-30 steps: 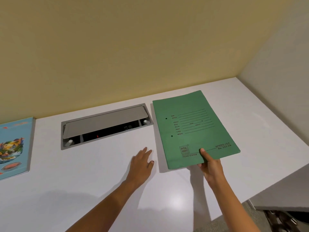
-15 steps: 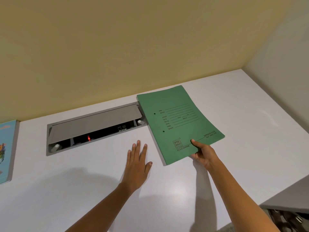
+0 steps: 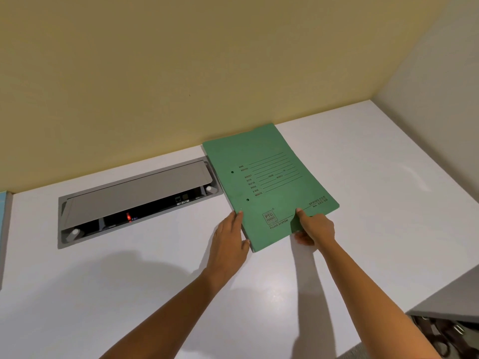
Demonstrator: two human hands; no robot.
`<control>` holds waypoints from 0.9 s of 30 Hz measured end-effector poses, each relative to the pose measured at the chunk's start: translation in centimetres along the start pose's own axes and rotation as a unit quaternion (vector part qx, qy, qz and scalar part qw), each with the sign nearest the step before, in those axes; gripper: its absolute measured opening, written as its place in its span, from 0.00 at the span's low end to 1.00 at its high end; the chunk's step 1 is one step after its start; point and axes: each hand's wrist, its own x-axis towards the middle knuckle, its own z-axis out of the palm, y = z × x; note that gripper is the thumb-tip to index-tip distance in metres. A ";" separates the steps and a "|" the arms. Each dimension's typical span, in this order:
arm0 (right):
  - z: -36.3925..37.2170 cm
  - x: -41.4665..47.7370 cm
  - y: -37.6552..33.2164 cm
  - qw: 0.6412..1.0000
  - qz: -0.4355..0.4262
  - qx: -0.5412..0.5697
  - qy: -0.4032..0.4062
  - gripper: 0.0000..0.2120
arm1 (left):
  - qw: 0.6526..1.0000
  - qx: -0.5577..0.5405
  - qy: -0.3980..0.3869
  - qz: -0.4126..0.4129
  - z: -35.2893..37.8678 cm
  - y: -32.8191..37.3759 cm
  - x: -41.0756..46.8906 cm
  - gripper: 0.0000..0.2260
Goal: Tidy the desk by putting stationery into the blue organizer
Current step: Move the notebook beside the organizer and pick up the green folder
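Now the left hand (image 3: 229,242) has joined the right hand (image 3: 315,228), both gripping the lifted green spring file (image 3: 269,185); no organizer visible yet.

Book (image 3: 4,229): only a thin blue strip shows at the left edge; the cover is cut off.
Right hand (image 3: 315,226): the thumb lies on the folder (image 3: 269,182); most of the fingers are hidden under it.
Left hand (image 3: 229,237): it touches the folder's left edge; whether it grips the edge cannot be told.
Folder print: the small words on the form lines are too small to read well.
Cable box (image 3: 134,200): the inside is dark; only a red light and some sockets show.
Near right corner: dark things with metal parts (image 3: 445,335) under the desk (image 3: 363,177), cut off and unclear.
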 end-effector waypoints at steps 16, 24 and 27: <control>-1.5 3.7 -0.7 0.966 -0.155 -0.143 0.152 0.24 | 0.998 -0.007 -0.017 -0.051 0.7 0.5 0.5 0.35; -1.2 4.2 -1.1 0.971 -0.150 -0.147 0.114 0.27 | 0.997 -0.044 -0.018 -0.059 0.7 0.0 -0.1 0.40; -1.4 4.3 -1.2 0.972 -0.147 -0.145 0.111 0.29 | 0.998 -0.019 -0.026 -0.048 0.9 -0.2 -0.3 0.41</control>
